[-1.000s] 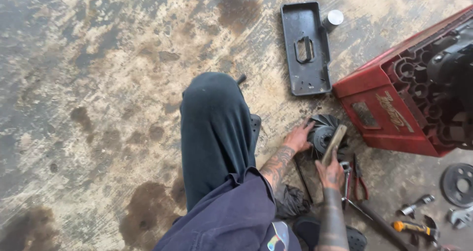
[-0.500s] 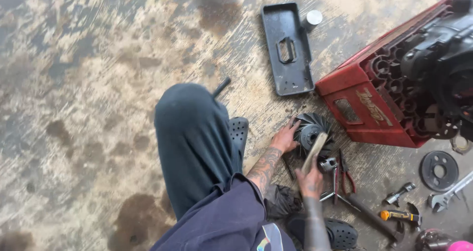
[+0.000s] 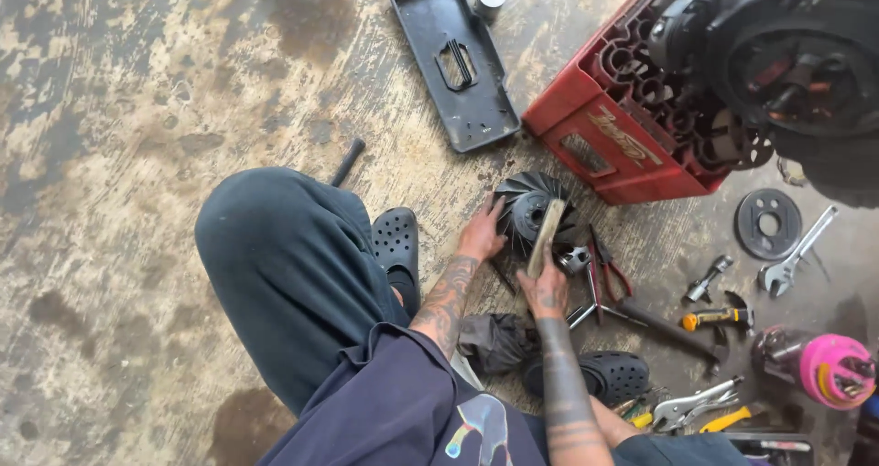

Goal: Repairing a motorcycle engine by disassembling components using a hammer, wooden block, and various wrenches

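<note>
1. Fan (image 3: 536, 211): black finned wheel, flat on the floor (image 3: 137, 109) just in front of the red crate (image 3: 623, 146), between the two hands.
2. Left hand (image 3: 482, 237): open, fingers spread on the fan's left rim, pinning it. Risk: a blow that glances off the fins could land on these fingers, since they touch the part being struck.
3. Right hand (image 3: 548, 290): clamped on a wooden handle (image 3: 544, 239) that lies over the fan's right side; the tool's head cannot be made out. Risk: a hard or off-centre hit could crack the thin fins.
4. Fan seat: only 1 hand steadies it on bare concrete. Risk: it may skid toward the crate.
5. Pliers (image 3: 600, 269) and a small metal part (image 3: 574, 259): touching or just beside the fan. Risk: a slipped swing may knock them away.
6. Sandal (image 3: 396, 239): near the left hand, within reach of a stray tool.
</note>
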